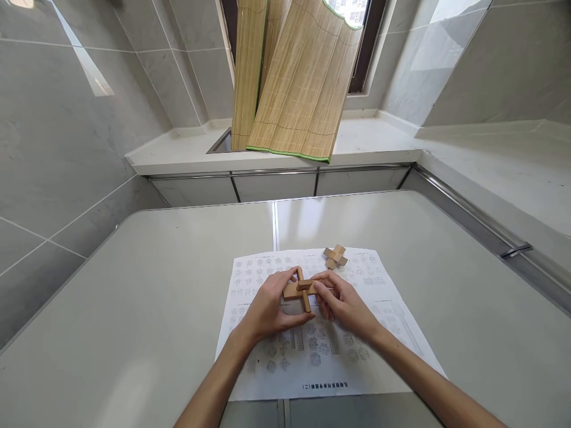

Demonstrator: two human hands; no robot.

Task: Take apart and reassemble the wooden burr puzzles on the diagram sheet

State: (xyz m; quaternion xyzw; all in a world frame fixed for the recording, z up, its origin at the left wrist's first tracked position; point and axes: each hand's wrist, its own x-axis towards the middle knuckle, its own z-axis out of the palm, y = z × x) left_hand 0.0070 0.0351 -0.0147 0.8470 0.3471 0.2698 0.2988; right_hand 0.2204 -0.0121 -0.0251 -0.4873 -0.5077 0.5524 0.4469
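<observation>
Between my hands, above a printed paper sheet [263, 389], is a partly joined wooden burr puzzle [292, 291] made of crossing wooden sticks. My left hand [272, 303] grips it from the left, with the thumb at the lower end of the upright stick and the fingers near its top. My right hand [339, 300] pinches the right end of the crossing pieces with thumb and fingertips. Some of the joint is hidden by my right fingers. Just behind my right hand, a second wooden burr puzzle [335, 257], cross-shaped, rests on the sheet's far edge.
The sheet lies on a glossy pale table [178, 285] with a seam down its middle. Beyond the table is a white ledge [379, 137], where a bamboo mat [307, 89] hangs before the window. A metal rail [468, 208] runs along the right side. Grey tiled walls enclose the space.
</observation>
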